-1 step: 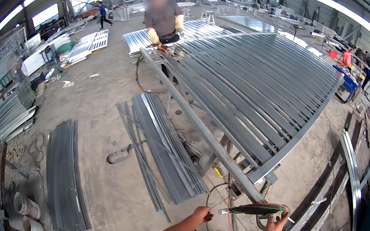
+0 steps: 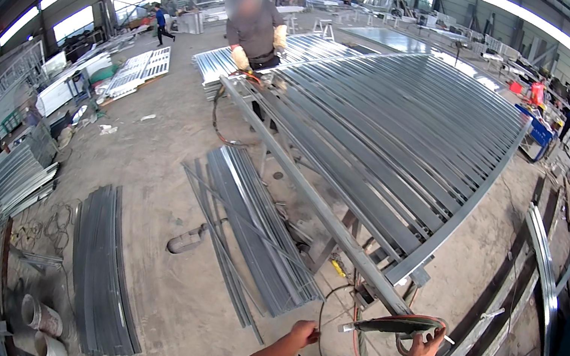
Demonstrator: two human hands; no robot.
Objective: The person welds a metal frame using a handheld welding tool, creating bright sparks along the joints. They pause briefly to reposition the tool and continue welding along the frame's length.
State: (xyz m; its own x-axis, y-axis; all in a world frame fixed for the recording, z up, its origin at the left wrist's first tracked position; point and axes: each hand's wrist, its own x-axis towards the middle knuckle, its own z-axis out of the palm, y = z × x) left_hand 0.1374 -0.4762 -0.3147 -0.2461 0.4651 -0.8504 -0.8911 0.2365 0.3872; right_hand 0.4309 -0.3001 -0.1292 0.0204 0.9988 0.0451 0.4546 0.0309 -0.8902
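Note:
My right hand [image 2: 426, 345] is closed around a dark, curved, shield-like piece [image 2: 393, 323], seen nearly edge-on, with a pale end on its left. A short white stick [image 2: 449, 340] pokes out by the right fingers. Orange and dark cables [image 2: 362, 355] hang below that hand. To the left, my left hand [image 2: 304, 332] is held low over the floor with its fingers curled; whatever may be in them is hidden. Just beyond the shield-like piece is the near end of a long grey metal beam [image 2: 387, 291], alongside a large slatted metal panel [image 2: 397, 144] on supports.
Across the panel stands a person [image 2: 252, 39] in gloves. Stacked metal strips [image 2: 256, 234] lie on the floor ahead, and another stack [image 2: 105, 268] lies left, near two buckets [image 2: 42, 317]. Long beams [image 2: 490, 313] run along the right. A shoe-shaped item [image 2: 186, 238] lies on the floor.
My left hand has shifted slightly left and down. The whole view has moved a little; my right hand keeps its hold.

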